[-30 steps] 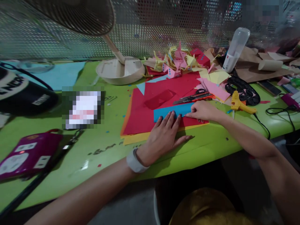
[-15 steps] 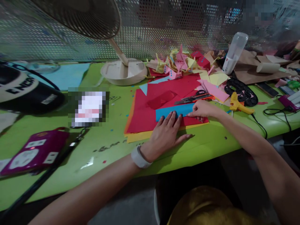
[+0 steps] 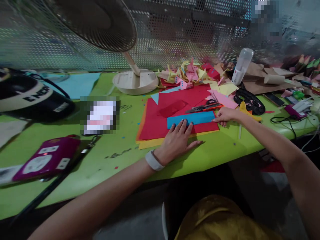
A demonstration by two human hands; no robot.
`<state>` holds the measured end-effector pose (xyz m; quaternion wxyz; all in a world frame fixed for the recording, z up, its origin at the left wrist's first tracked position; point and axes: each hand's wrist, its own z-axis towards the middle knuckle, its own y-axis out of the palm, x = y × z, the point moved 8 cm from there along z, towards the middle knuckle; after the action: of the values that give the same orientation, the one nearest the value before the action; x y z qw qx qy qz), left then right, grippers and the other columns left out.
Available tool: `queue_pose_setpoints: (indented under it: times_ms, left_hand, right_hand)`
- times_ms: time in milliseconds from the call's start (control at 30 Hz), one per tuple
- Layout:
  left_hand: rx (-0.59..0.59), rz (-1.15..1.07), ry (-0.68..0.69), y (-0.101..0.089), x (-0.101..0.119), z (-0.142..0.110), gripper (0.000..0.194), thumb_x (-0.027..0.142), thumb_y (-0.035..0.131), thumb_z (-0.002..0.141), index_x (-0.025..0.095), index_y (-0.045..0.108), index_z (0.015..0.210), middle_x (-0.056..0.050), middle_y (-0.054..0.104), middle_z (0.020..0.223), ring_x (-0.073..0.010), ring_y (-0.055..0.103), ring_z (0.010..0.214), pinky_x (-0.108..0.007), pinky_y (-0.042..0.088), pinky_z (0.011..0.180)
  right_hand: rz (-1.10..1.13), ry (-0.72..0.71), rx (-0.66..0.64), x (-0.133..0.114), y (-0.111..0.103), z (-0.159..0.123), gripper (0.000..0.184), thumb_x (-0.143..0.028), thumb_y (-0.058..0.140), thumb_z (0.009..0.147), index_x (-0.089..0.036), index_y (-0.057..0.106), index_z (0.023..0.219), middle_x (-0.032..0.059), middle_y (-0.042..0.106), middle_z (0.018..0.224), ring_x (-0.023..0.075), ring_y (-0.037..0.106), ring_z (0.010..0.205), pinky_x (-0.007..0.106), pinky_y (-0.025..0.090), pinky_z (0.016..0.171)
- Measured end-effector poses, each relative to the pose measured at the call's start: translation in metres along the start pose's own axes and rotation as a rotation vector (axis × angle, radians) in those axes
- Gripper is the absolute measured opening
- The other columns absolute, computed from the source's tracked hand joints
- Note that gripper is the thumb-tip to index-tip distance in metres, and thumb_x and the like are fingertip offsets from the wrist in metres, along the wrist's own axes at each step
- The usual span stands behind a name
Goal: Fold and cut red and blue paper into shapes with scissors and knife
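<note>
The left hand (image 3: 175, 141) lay flat, spread, on blue paper (image 3: 200, 117); right hand (image 3: 226, 115) met its right end, grip indeterminable.

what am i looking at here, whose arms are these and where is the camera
There is no machine here: these are a person's own bare arms, seen by a camera worn on the head, looking forward and down.

The left hand lies spread, fingertips on a strip of blue paper. The right hand is at the strip's right end, seemingly touching it; I can't tell whether it grips. Nothing looks lifted.

Under the strip lies red paper on a green table. Around it are a cutter, a glue gun, a bottle and a fan.
</note>
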<state>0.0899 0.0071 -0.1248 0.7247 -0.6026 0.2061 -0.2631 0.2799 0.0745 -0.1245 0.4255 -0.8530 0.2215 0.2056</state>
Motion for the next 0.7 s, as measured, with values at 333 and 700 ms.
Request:
queue_pose_setpoints:
  times_ms: [333, 700]
  left_hand:
    - [0.018, -0.001, 0.017, 0.0, 0.0, 0.001, 0.085, 0.07, 0.036, 0.087, 0.004, 0.045, 0.139, -0.029, 0.043, 0.143, -0.0408, 0.039, 0.134, -0.057, 0.034, 0.105]
    - [-0.049, -0.013, -0.018, 0.007, -0.002, 0.001, 0.087, 0.069, 0.04, 0.086, 0.004, 0.04, 0.143, -0.029, 0.037, 0.147, -0.0394, 0.033, 0.138, -0.057, 0.029, 0.109]
  right_hand:
    - [0.028, -0.013, 0.097, 0.017, -0.029, -0.009, 0.033, -0.029, 0.075, 0.076, -0.014, 0.057, 0.054, 0.0039, 0.063, 0.049, 0.0111, 0.06, 0.045, 0.023, 0.052, 0.053]
    - [0.046, -0.127, -0.056, -0.041, 0.028, 0.016, 0.043, -0.043, 0.075, 0.075, -0.015, 0.053, 0.051, 0.0015, 0.064, 0.047, 0.0104, 0.061, 0.043, 0.02, 0.052, 0.052]
